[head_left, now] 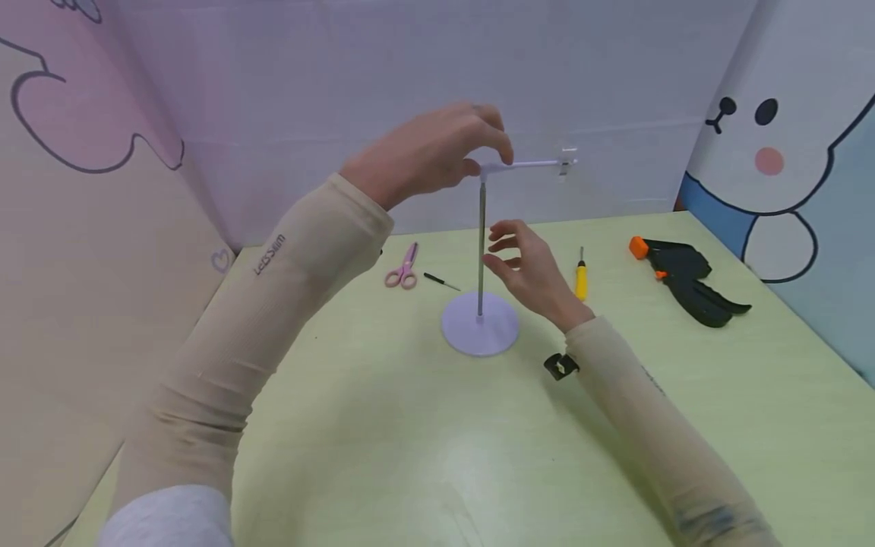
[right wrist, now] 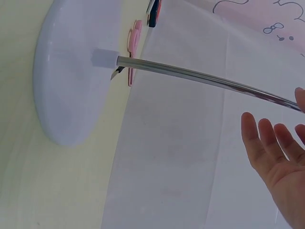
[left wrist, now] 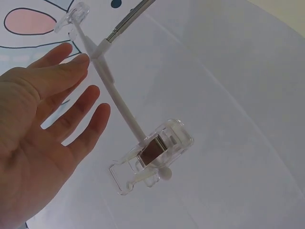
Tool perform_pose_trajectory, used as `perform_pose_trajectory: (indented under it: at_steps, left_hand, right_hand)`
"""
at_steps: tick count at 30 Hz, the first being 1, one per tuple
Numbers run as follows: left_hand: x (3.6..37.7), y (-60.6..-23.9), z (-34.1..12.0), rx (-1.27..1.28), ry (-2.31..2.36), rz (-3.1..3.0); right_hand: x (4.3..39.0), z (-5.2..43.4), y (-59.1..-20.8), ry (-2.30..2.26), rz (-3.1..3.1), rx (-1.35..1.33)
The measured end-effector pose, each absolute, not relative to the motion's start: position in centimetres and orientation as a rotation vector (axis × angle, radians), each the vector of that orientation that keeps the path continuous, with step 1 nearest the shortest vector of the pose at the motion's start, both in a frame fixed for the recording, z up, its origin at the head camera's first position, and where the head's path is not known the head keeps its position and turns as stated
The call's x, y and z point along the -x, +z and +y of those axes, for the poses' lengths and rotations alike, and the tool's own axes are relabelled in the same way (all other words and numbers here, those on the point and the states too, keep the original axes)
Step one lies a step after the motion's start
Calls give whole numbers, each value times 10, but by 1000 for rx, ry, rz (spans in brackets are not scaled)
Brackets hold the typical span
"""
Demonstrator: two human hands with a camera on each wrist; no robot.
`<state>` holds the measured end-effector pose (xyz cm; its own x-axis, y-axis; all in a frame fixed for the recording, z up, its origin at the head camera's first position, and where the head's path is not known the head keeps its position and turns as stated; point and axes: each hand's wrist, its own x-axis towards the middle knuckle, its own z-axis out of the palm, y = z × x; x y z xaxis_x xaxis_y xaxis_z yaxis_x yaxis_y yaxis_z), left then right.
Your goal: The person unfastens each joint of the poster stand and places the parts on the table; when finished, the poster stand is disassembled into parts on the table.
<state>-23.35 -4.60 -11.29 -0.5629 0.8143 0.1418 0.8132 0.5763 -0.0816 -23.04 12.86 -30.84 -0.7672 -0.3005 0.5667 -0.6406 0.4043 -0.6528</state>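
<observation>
A small stand rests on the green table (head_left: 383, 425): a round white base (head_left: 478, 330) (right wrist: 71, 71), an upright metal pole (head_left: 481, 243) (right wrist: 200, 77) and a white crossbar (head_left: 529, 164) (left wrist: 119, 102) on top. Clear clips hang at its ends (head_left: 566, 162) (left wrist: 159, 150). My left hand (head_left: 488, 152) (left wrist: 52, 109) is raised at the pole's top, fingers spread and fairly straight, one fingertip touching the crossbar near the joint. My right hand (head_left: 522, 262) (right wrist: 276, 152) hovers open just right of the pole at mid height, holding nothing.
Pink scissors (head_left: 403, 270) and a thin black screwdriver (head_left: 440, 282) lie left of the stand. A yellow screwdriver (head_left: 581, 277) and a black and orange clamp (head_left: 683, 277) lie to the right. A small black object (head_left: 560, 366) sits by my right wrist. Printed panels wall the table.
</observation>
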Motion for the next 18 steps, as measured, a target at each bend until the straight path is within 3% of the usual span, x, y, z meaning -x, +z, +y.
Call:
perform_pose_trajectory:
  at_steps: [18]
  left_hand:
    - [238, -113, -43, 1428, -48, -2709]
  right_hand:
    - [234, 116, -309, 1308, -2309, -804]
